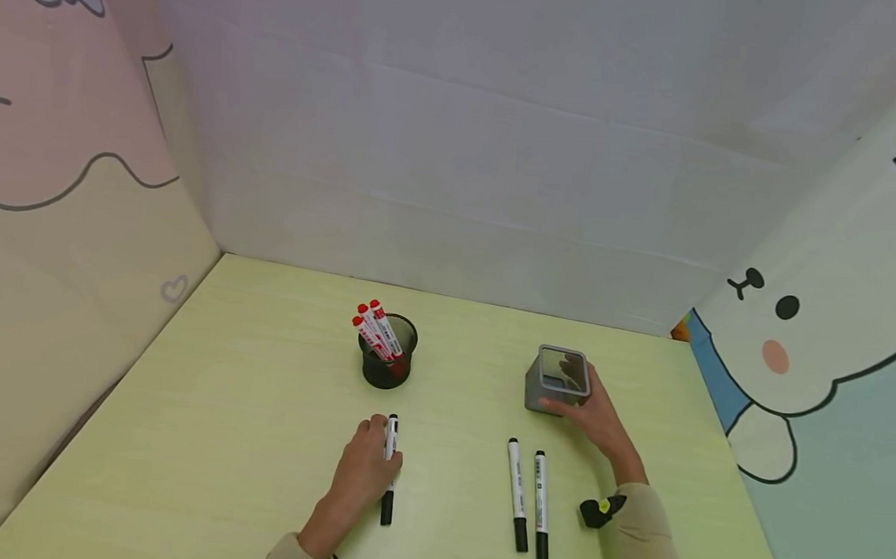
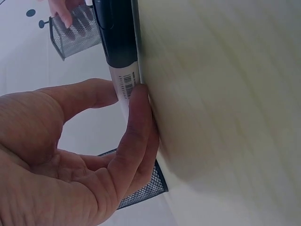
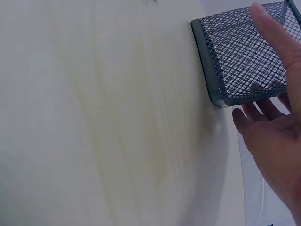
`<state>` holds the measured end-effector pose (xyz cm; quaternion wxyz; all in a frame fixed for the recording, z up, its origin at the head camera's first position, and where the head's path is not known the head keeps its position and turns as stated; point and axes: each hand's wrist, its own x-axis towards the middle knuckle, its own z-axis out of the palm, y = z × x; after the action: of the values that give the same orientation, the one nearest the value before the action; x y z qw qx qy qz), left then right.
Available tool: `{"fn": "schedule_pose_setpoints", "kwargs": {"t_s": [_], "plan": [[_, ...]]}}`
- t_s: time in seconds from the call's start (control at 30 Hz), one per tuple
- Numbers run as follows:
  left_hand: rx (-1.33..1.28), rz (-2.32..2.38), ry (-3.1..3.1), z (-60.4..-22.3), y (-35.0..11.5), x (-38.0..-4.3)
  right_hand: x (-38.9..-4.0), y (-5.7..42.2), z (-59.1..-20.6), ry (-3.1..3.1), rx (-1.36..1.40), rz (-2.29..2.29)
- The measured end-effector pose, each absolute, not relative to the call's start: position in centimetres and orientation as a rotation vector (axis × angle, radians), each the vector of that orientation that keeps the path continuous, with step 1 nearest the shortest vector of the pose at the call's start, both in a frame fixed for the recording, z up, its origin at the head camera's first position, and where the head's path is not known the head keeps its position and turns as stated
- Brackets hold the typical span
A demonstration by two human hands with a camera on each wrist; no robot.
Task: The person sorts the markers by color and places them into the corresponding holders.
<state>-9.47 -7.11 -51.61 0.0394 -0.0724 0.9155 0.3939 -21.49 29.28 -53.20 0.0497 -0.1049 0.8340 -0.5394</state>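
As L hand [image 1: 365,469] pinches a marker [image 1: 392,438], R hand [image 1: 596,414] grips the mesh holder [image 1: 536,389]!
Looks like pick-up step: L fingers narrow on the marker, down at tabletop [image 1: 263,396] just this side of the black cup [image 1: 386,377]; R fingers spread wide round holder. Next move prob. calls for firm pinch & clean lift, w/ two loose markers [image 1: 517,483] nearby.

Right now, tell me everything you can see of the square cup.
The square cup is grey, apparently metal, with mesh walls and a framed rim. It is roughly upright, open end up, to the right of the round cup; no contents show. The right hand grips it. Whether its base fully meets the table is unclear.
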Motion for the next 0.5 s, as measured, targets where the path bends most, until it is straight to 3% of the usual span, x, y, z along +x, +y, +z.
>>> {"fn": "schedule_pose_setpoints", "kwargs": {"t_s": [0.5], "plan": [[-0.209, 1.264, 2.783, -51.62, -7.24, -9.67, -22.23, 30.1, -54.1, 2.521, -0.421, -1.709]]}}
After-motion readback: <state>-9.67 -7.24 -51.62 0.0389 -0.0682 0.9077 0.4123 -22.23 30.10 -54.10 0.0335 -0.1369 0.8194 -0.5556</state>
